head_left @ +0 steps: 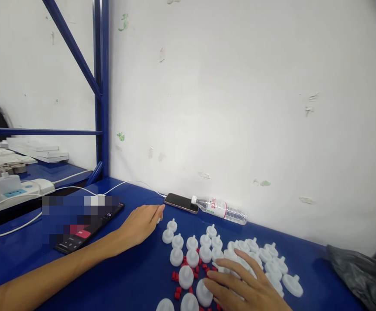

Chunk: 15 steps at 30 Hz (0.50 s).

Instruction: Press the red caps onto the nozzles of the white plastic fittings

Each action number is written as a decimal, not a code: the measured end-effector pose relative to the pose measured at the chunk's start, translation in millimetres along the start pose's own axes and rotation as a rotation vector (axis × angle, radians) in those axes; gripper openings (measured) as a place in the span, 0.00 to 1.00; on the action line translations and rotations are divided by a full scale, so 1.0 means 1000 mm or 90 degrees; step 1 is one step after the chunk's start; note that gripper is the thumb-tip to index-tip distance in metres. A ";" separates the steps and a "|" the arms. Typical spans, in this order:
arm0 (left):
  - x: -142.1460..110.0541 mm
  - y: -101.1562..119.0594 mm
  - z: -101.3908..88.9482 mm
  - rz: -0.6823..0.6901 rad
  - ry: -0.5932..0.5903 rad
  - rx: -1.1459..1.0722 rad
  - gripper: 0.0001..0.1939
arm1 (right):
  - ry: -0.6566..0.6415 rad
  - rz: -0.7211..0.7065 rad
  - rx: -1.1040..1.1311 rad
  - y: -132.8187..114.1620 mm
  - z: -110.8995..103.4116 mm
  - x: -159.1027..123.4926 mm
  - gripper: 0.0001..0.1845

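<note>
Your left hand (142, 222) is over the blue table (123, 280), palm down with its fingers drawn together, just beside the left edge of the group of white caps (186, 277). A bit of white shows at its fingertips, but you cannot tell from this view whether the hand is gripping it. Your right hand (243, 285) is released, its fingers spread and reaching over the middle of the caps, hiding some of them; whether the fingertips press on the caps is unclear. The caps are round, each with a short spout, and most stand spout up. They sit in loose rows on the left and crowd together on the right, where one at the outer edge leans. Small red pieces (177, 293) lie scattered between the caps, mostly left of your right hand. Beyond the caps, along the white wall (240, 108), a clear water bottle (222, 208) lies on its side, its white lid by the right end of a dark phone (181, 203) with a white cable (136, 181) running to it. A larger phone (78, 235) with a lit screen lies beside your left forearm. A white power strip (29, 190) is at the far left, near the blue rack (104, 86), and a black plastic bag (359, 270) lies at the right.
</note>
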<state>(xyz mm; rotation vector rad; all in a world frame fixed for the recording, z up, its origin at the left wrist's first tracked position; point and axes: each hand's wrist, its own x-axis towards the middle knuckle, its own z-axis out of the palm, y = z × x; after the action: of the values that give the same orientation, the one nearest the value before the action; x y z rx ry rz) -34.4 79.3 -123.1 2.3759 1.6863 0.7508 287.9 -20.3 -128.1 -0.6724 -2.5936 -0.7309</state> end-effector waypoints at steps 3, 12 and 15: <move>0.000 -0.002 0.005 0.002 0.003 0.025 0.11 | 0.025 0.053 0.046 -0.006 0.011 -0.003 0.13; 0.002 -0.004 0.007 0.027 0.007 -0.010 0.11 | 0.141 0.132 0.111 -0.014 0.027 0.002 0.14; 0.002 -0.007 0.008 0.026 0.024 -0.042 0.11 | 0.139 0.122 0.097 -0.013 0.027 0.003 0.18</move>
<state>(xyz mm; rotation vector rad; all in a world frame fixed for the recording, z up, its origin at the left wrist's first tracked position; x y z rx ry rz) -35.7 85.1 -131.7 2.3731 1.6043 0.8493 273.0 -14.3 -153.8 -0.7371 -2.3198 -0.5113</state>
